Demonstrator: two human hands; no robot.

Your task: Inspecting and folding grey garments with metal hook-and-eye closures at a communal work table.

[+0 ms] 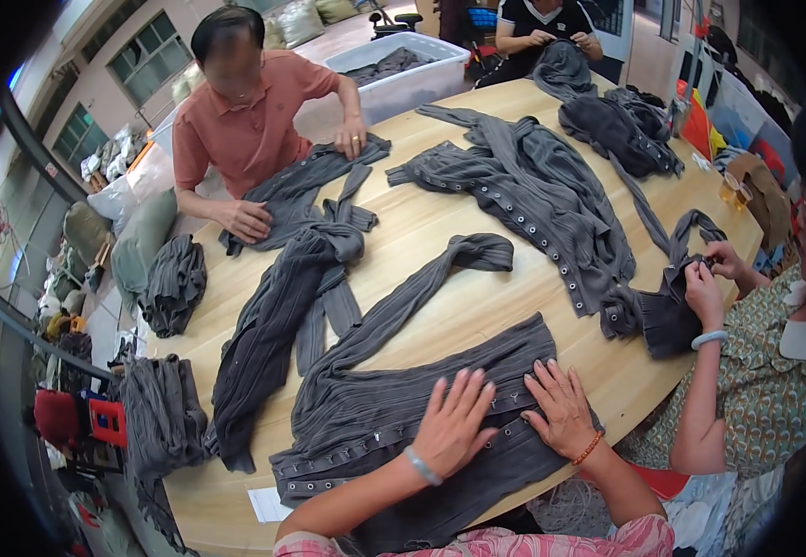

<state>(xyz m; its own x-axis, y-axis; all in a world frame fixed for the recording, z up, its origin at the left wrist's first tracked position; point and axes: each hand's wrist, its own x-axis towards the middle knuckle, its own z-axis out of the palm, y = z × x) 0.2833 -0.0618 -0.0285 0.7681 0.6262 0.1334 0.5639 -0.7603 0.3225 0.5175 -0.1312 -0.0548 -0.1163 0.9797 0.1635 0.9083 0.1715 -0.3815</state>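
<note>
A dark grey ribbed knit garment (pixel 394 390) with a row of metal snaps along its edge lies flat on the round wooden table (pixel 440 232) right before me. My left hand (pixel 452 422) presses palm-down on it, fingers spread, a pale bracelet at the wrist. Just to its right, my right hand (pixel 563 408) also lies flat on the garment near the snap band, wearing an orange bead bracelet. Neither hand grips anything. A long sleeve or tie of the garment runs up toward the table's middle.
Several more grey garments (pixel 533 186) cover the table. A person in an orange shirt (pixel 245 130) smooths one at the far left. On my right another person's hands (pixel 705 278) work a garment; a third sits at the back. A white bin (pixel 403 79) stands beyond.
</note>
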